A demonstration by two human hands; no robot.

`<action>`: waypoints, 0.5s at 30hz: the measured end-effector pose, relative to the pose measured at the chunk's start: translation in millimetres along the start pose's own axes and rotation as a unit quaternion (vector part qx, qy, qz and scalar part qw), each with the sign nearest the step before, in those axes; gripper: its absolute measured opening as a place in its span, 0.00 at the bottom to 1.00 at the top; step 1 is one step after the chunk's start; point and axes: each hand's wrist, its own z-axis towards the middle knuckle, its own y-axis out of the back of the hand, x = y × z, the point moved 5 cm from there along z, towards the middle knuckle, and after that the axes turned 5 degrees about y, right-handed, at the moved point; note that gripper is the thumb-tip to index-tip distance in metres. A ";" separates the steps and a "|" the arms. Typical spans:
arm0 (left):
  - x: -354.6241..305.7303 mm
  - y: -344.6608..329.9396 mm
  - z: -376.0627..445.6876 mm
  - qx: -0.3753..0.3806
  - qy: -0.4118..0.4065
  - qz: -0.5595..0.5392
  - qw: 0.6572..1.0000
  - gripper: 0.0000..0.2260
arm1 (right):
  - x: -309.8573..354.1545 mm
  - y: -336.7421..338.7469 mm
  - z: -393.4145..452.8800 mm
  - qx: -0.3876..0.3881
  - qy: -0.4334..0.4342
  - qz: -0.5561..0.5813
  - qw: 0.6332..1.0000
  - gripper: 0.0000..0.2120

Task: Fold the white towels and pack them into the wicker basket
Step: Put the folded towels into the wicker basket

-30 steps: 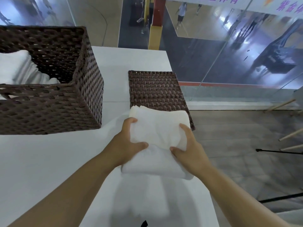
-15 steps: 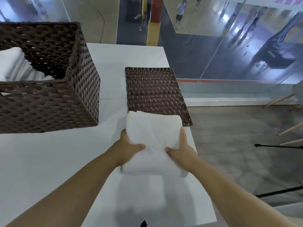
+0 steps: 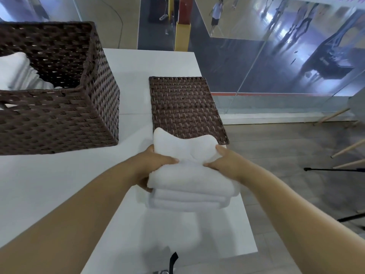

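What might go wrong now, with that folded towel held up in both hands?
The folded towel is pinched only at its sides by the left hand and right hand; its far corners already flop, so the layers could come unfolded. The basket sits to the left with a tall rim and towels inside, so it could snag or crumple going in.

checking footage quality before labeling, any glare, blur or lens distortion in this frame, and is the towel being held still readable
Head view: wide-angle bending curves the table edges and leans the wicker basket; bright reflections streak the glass wall at upper right; the folded towel between the left hand and right hand is nearly blown out, though its layered edges stay readable; a soft shadow sits beneath it.
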 end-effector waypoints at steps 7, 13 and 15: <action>33.8 -18.9 8.8 -0.032 -0.054 0.046 0.997 0.35 | -32.8 -41.9 -13.5 -0.016 -0.036 0.031 0.999 0.43; 26.1 -18.2 -3.2 -0.042 -0.145 0.085 0.985 0.38 | -24.1 -37.8 -28.1 -0.060 0.002 0.020 0.998 0.41; 14.7 -12.8 -14.2 -0.048 -0.179 0.089 0.979 0.38 | -14.5 -28.5 -35.8 -0.090 0.023 0.026 0.995 0.40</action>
